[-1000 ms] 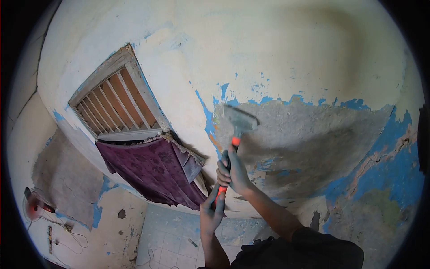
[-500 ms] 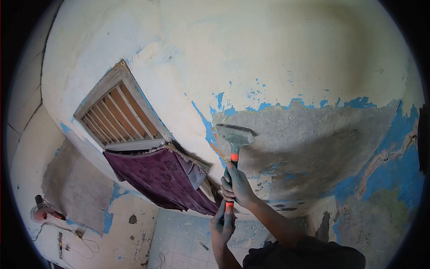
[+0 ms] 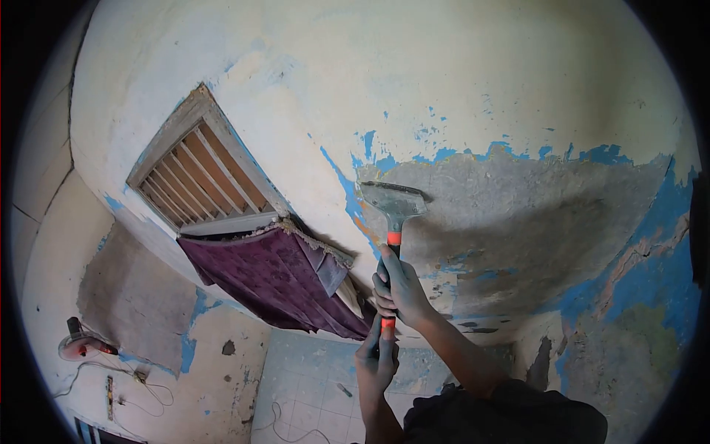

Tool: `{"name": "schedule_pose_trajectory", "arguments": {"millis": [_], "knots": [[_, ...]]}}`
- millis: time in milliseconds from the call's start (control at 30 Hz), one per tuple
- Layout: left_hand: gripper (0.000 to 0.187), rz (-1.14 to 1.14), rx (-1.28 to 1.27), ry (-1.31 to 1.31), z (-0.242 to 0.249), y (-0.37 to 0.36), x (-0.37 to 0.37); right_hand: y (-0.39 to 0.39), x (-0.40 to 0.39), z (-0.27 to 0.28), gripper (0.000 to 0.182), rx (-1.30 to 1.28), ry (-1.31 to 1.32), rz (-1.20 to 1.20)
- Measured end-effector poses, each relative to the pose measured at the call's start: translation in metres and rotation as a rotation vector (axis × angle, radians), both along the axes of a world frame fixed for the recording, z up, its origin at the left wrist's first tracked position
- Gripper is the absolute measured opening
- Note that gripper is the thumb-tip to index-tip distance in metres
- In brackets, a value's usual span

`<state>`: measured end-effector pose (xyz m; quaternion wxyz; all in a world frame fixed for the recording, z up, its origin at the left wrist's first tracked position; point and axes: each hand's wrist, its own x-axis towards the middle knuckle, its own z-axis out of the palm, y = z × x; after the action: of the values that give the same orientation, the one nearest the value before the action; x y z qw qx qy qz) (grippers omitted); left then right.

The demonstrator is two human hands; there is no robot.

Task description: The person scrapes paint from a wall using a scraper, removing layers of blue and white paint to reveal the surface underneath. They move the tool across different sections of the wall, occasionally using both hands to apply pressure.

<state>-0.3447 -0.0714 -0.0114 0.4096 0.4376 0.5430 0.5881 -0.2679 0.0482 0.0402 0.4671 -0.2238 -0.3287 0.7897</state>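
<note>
A long-handled paint scraper (image 3: 396, 197) with a wide, dusty blade and black-and-orange handle is in both my hands. Its blade lies close over the upper left part of a bare grey patch (image 3: 510, 200) on the wall. My right hand (image 3: 403, 288) is wrapped round the handle below the upper orange band. Lower down, by the handle's end, my left hand (image 3: 377, 362) grips it with fingers closed. Blue paint flakes (image 3: 451, 154) edge the top of the grey patch, under cream paint (image 3: 488, 66).
Left of the scraper is a barred wooden window (image 3: 203, 174) with a purple cloth (image 3: 266, 277) hanging below it. A fan-like red device (image 3: 81, 346) with loose cables hangs on the lower left wall. Pale floor tiles (image 3: 307, 399) show at the bottom. Cracked blue paint (image 3: 636, 259) covers the wall at right.
The wall, window, scraper and both hands have all shifted upward and slightly right in view. The blade stays at nearly the same place on the wall, and both hands keep their grip.
</note>
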Motion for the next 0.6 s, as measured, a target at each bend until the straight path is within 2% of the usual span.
{"name": "schedule_pose_trajectory", "arguments": {"millis": [100,200,333,467,600], "knots": [[0.045,0.006,0.048,0.039,0.001,0.009,0.006,0.004,0.007,0.009,0.05,0.009,-0.034,0.014],[0.042,-0.004,0.005,-0.046,0.023,0.01,0.009,0.004,0.006,0.016,0.05,0.016,-0.006,0.015],[0.042,-0.006,-0.035,0.045,0.01,0.0,0.005,0.001,0.004,0.003,0.05,-0.012,-0.043,-0.018],[0.044,-0.037,-0.02,-0.017,0.025,0.012,0.007,0.002,0.01,0.017,0.049,0.018,-0.013,-0.028],[0.044,-0.046,-0.02,-0.048,0.008,0.005,0.005,0.0,0.009,0.007,0.049,0.005,-0.049,-0.045]]}}
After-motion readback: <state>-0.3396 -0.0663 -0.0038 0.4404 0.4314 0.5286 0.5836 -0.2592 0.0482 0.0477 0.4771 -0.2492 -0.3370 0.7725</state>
